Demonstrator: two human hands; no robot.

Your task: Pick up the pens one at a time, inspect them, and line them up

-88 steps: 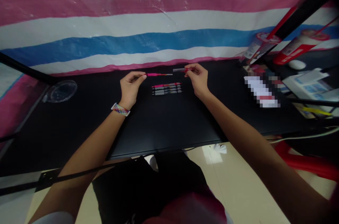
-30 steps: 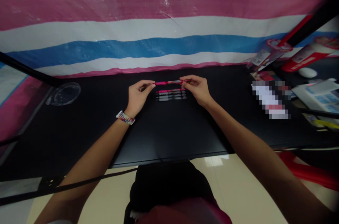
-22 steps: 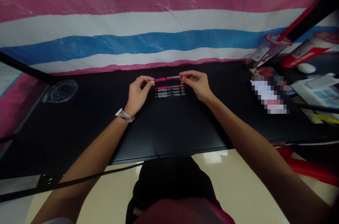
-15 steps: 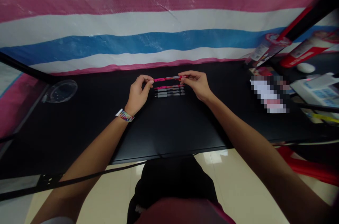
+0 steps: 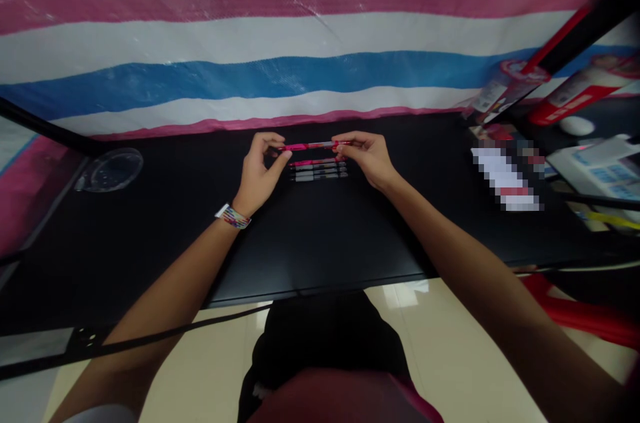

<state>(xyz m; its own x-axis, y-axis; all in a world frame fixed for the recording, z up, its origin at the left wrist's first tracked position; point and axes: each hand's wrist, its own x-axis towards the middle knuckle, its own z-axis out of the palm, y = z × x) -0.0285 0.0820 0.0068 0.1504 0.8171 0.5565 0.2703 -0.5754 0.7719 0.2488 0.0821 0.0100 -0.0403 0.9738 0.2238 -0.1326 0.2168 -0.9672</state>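
You hold the pink pen [image 5: 314, 145] level above the counter [image 5: 310, 243], your left hand [image 5: 257, 169] pinching one end and your right hand [image 5: 367, 157] the other, so each grip is closed on it and the barrel is steadied from both sides. It hovers just behind three more pens [image 5: 318, 169] lying side by side in a neat row, well apart from the clear lid [image 5: 109, 169] at your far left.

Pen [image 5: 314, 145] held between both hands above row of pens [image 5: 317, 170] on table [image 5: 320, 236], dish [image 5: 109, 169] far left
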